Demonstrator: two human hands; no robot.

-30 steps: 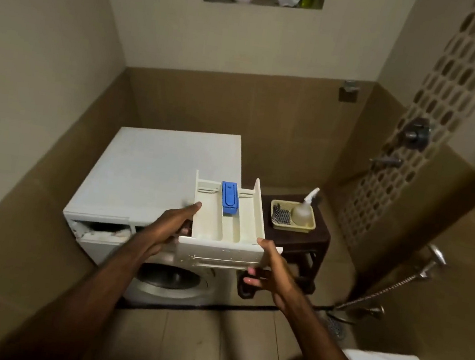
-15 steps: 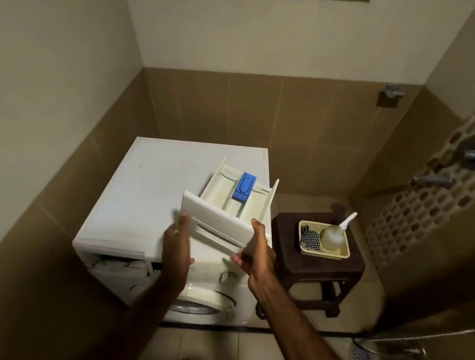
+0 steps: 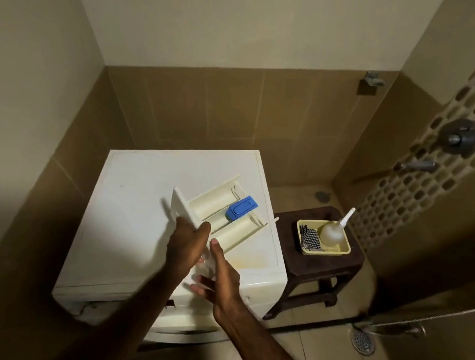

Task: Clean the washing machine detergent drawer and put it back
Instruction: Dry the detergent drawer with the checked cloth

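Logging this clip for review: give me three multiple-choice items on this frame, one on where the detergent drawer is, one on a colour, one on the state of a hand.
1. Where is the detergent drawer?
A. in its slot
B. on top of the washing machine
C. on the stool

2. What colour is the insert in the drawer?
A. blue
B. red
C. green

3. What is the right hand doing?
A. gripping the spray bottle
B. open beside the drawer
C. pressing a button

Answers: 1 B, it lies tilted over the machine's lid; 2 A, plainly blue; 3 B, its fingers are straight and hold nothing, while the left hand grips the drawer's front.
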